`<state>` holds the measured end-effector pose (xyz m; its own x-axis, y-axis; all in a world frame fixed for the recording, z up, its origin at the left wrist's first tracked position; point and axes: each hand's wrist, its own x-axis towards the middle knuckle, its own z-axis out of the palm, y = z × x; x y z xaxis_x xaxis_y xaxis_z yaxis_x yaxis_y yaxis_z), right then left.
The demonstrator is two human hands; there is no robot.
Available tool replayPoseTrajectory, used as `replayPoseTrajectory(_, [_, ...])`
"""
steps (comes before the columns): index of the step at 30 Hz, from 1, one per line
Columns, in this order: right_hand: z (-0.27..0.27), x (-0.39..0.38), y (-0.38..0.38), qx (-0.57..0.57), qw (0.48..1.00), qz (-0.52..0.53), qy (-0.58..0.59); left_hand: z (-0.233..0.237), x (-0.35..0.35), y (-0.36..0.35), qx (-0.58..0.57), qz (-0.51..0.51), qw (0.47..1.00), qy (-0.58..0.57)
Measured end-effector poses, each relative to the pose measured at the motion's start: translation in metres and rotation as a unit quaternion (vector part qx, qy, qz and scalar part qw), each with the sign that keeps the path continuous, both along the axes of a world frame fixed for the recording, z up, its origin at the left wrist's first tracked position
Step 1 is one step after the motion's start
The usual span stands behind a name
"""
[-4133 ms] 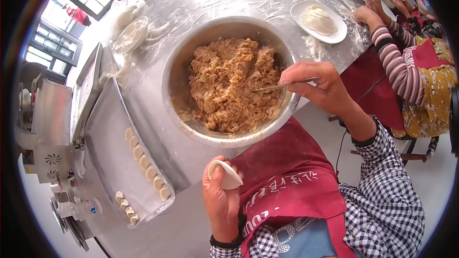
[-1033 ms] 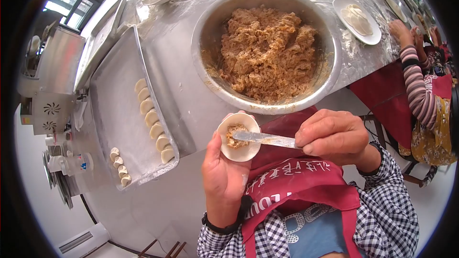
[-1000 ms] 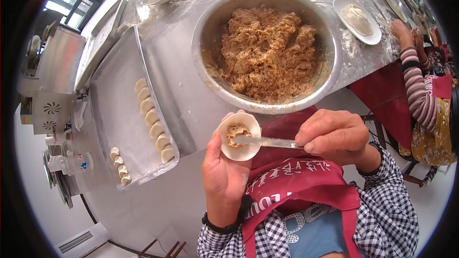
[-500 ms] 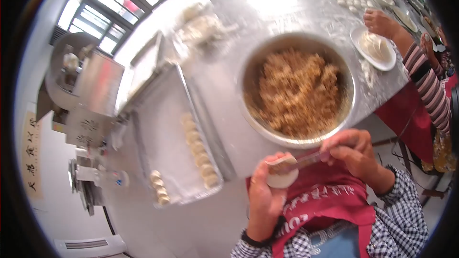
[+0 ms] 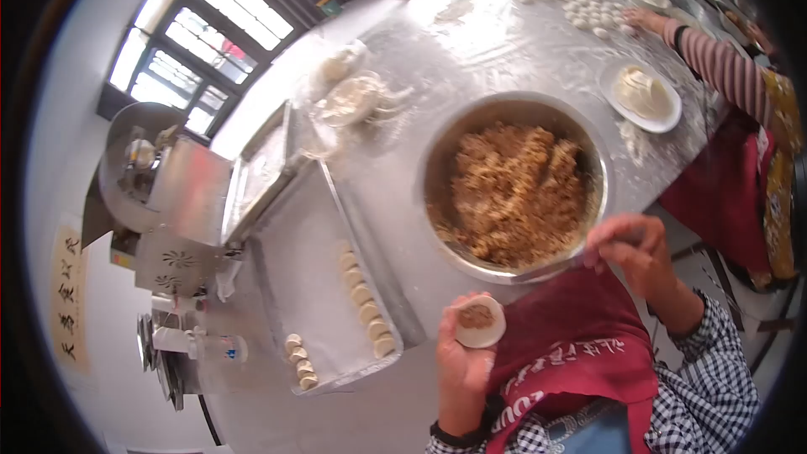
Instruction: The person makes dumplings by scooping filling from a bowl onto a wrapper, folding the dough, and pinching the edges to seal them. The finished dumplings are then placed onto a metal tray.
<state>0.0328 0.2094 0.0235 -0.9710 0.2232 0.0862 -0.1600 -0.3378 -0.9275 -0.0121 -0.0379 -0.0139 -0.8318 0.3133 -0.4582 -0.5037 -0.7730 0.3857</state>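
Note:
A round dumpling wrapper [image 5: 487,336] with a dab of brown filling [image 5: 476,316] lies flat in my left hand [image 5: 459,370], its edge held by the fingers and thumb. My right hand [image 5: 632,254] grips a flat metal spatula [image 5: 546,271], whose blade reaches to the near rim of the large steel bowl. That bowl [image 5: 430,231] holds a big heap of brown minced filling [image 5: 517,193]. To the left, a metal tray [image 5: 307,277] carries a row of folded dumplings [image 5: 363,294] along its right side and a shorter row [image 5: 301,361] at its near left corner.
Stacked wrappers lie on a white oval plate [image 5: 643,97] right of the bowl. A co-worker's striped sleeve [image 5: 714,59] reaches over dough pieces [image 5: 588,13] at the far right. A second tray [image 5: 261,164] and a steel machine [image 5: 139,168] stand left.
My right hand and the spatula have moved off the wrapper, up to the bowl's near rim. My left hand now holds the wrapper lower and flatter. The co-worker's arm reaches farther away.

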Motion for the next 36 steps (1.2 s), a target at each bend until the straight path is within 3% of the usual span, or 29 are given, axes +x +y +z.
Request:
replayPoseTrajectory(4, [-0.010, -0.005, 0.018, 0.149, 0.985, -0.076, 0.030, 0.000, -0.003, 0.004, 0.038, -0.021, 0.999, 0.010])
replayPoseTrajectory(8, [-0.018, -0.012, 0.024, 0.233, 0.962, -0.090, 0.106, -0.002, -0.001, 0.008, 0.065, -0.013, 0.997, -0.038])
replayPoseTrajectory(10, [-0.013, -0.015, 0.022, 0.321, 0.936, -0.046, 0.136, -0.002, -0.001, 0.009, 0.058, -0.017, 0.997, -0.041])
replayPoseTrajectory(20, [-0.015, -0.032, 0.015, 0.374, 0.908, 0.060, 0.178, 0.000, 0.000, 0.013, 0.033, -0.033, 0.998, -0.045])
replayPoseTrajectory(26, [-0.017, -0.020, 0.014, 0.287, 0.945, 0.044, 0.152, -0.002, 0.000, 0.012, 0.050, -0.032, 0.997, -0.048])
replayPoseTrajectory(28, [-0.018, -0.013, 0.013, 0.096, 0.995, 0.026, 0.010, -0.004, 0.001, 0.012, 0.049, -0.030, 0.997, -0.046])
replayPoseTrajectory(29, [-0.018, -0.012, 0.013, 0.096, 0.995, 0.029, 0.010, -0.004, 0.001, 0.011, 0.047, -0.030, 0.997, -0.044])
replayPoseTrajectory(31, [-0.016, -0.011, 0.012, -0.041, 0.998, 0.013, -0.036, -0.003, 0.002, 0.010, 0.052, -0.031, 0.997, -0.039])
replayPoseTrajectory(36, [-0.013, -0.006, -0.003, -0.081, 0.996, 0.043, -0.009, 0.003, 0.008, 0.009, 0.044, -0.035, 0.998, -0.019])
